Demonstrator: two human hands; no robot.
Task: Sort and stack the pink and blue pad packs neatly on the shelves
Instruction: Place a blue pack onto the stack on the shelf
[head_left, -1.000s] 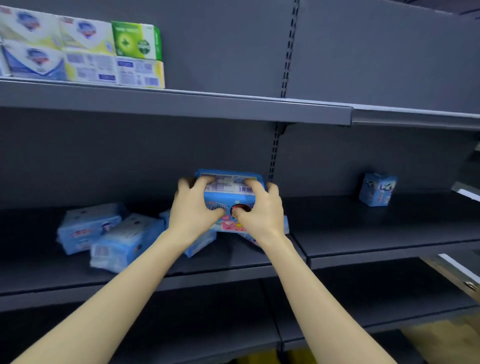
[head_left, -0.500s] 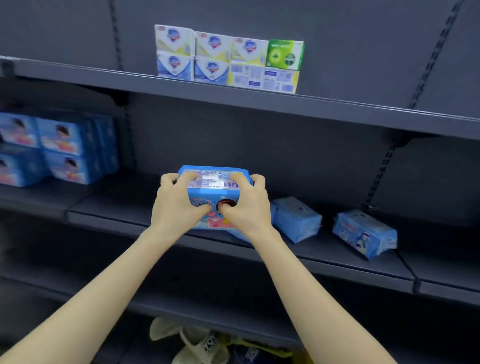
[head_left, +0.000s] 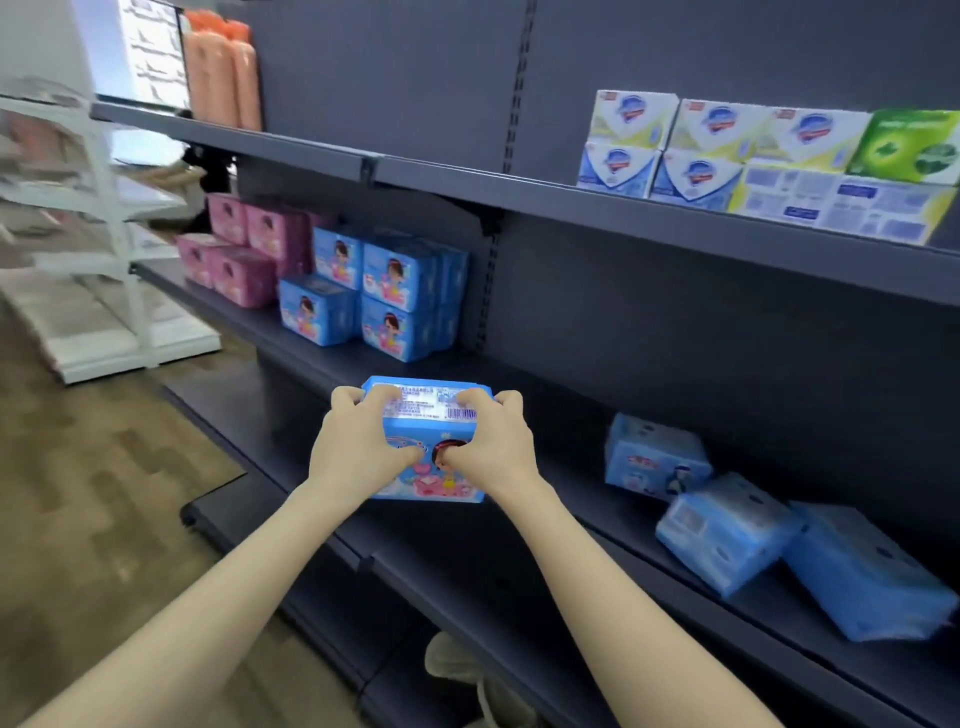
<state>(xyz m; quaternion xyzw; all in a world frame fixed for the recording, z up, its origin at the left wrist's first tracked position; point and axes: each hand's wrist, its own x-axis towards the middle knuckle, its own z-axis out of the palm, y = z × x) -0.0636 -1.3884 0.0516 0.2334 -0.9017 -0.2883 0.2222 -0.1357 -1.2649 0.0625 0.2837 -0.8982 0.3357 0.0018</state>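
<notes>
Both hands, left hand (head_left: 358, 447) and right hand (head_left: 493, 447), are gripping one blue pad pack (head_left: 428, 441), holding it in front of the middle shelf (head_left: 571, 499). Neat blue stacks (head_left: 379, 296) and pink packs (head_left: 244, 249) are sitting further left; loose blue packs (head_left: 727, 530) are lying around to the right.

A row of soap boxes (head_left: 727, 150) stands two high, white with blue or yellow faces; a green box (head_left: 906, 148) caps its right end. Far to the left of the soap boxes, at the same height, orange tube-shaped packs (head_left: 221, 73) stand upright. Further left and lower is a blurred white rack (head_left: 104, 218). Below-left of the soap boxes lies wood-patterned floor (head_left: 93, 493); well beneath them, a beige shoe (head_left: 467, 670).
</notes>
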